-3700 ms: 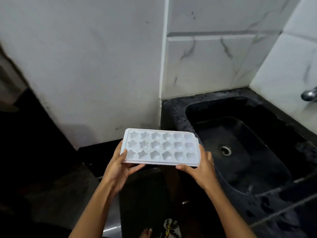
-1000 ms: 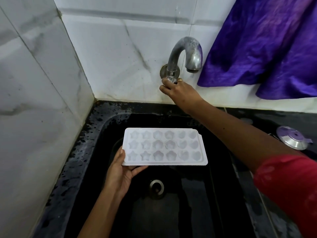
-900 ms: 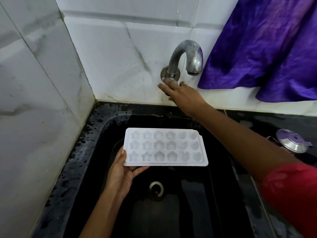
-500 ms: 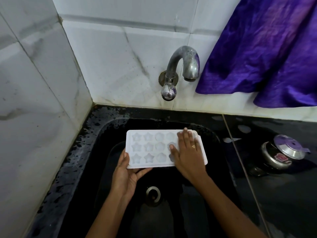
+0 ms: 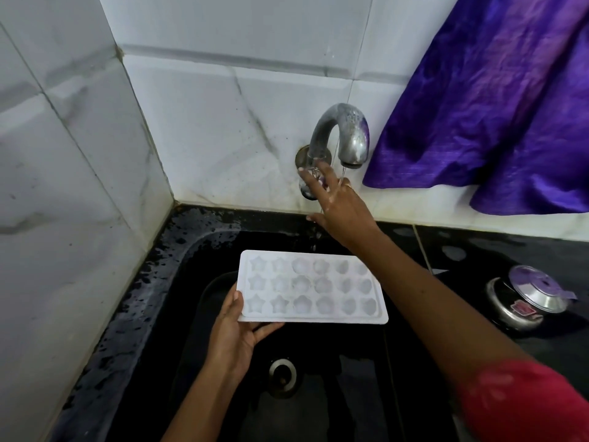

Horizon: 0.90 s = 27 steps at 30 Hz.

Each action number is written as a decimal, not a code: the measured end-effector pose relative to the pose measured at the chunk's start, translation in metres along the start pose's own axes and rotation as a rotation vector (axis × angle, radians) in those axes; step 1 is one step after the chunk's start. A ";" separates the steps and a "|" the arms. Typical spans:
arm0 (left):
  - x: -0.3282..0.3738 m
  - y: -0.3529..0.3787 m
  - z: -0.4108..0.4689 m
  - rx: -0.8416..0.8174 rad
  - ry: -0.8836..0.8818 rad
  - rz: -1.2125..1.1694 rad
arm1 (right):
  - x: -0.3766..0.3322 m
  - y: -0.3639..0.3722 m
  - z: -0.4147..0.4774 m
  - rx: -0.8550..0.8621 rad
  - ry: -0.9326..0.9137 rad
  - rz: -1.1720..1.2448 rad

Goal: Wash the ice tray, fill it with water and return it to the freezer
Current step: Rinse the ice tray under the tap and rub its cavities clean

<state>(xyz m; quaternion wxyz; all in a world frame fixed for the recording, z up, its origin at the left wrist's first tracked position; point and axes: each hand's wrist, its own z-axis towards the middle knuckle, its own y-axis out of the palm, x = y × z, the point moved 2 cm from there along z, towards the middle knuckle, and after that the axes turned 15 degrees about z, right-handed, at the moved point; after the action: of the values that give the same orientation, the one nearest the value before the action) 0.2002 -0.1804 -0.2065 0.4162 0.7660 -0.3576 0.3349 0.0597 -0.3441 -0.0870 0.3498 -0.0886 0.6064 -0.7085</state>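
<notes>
The left grip [image 5: 234, 338] clasps the ice tray [image 5: 310, 290] by one end, so it juts level to that grip's right over the sink [image 5: 191, 250], beneath the right grip [image 5: 341, 207], whose spread, unclenched fingers reach the knob [image 5: 305, 190] of the tap [image 5: 342, 129], probably to adjust its thin trickle.

My only view is a wide-angle camera on the person's head, facing forward and steeply down from close above the black speckled stone sink [image 5: 137, 301], the white plastic ice tray [image 5: 312, 288] near centre, the white marble-tiled wall [image 5: 223, 122] ahead.
</notes>
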 end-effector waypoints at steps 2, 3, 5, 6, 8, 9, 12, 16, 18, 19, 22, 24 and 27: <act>0.000 0.001 0.000 0.007 -0.007 0.008 | 0.002 0.001 0.010 -0.053 -0.070 -0.087; 0.001 0.001 0.000 0.010 -0.009 0.008 | 0.003 0.000 0.012 -0.040 -0.091 -0.102; 0.001 0.001 0.001 0.013 -0.010 0.013 | 0.003 0.000 0.014 -0.022 -0.114 -0.095; 0.002 0.001 0.002 0.012 -0.010 0.016 | 0.002 0.000 0.014 -0.026 -0.120 -0.082; 0.001 0.002 0.003 0.011 -0.015 0.015 | 0.002 0.002 0.014 -0.036 -0.115 -0.067; 0.001 0.003 0.003 0.009 -0.014 0.014 | 0.002 0.003 0.013 -0.037 -0.108 -0.065; 0.000 0.003 0.003 -0.002 -0.010 0.007 | 0.001 0.003 0.014 -0.045 -0.104 -0.061; 0.000 0.000 0.005 -0.002 -0.009 -0.007 | -0.001 0.003 0.006 0.036 -0.013 0.125; -0.001 -0.002 0.006 0.002 -0.005 -0.042 | -0.002 0.019 -0.022 0.182 0.150 0.277; -0.002 -0.004 0.007 0.007 -0.002 -0.060 | -0.005 0.033 -0.042 0.194 0.250 0.285; -0.006 -0.005 0.009 0.008 -0.016 -0.076 | -0.017 0.080 -0.098 -0.051 0.456 0.215; -0.012 -0.001 0.010 -0.012 -0.053 -0.077 | -0.032 0.100 -0.113 -0.129 0.418 0.235; -0.022 0.008 0.011 -0.036 -0.108 -0.090 | -0.058 0.114 -0.112 -0.213 0.196 0.313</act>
<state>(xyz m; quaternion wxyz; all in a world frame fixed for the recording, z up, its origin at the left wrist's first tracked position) 0.1846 -0.1870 -0.2252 0.4245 0.7907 -0.3507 0.2676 0.0855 -0.2218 -0.2028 0.3834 0.0394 0.7155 -0.5826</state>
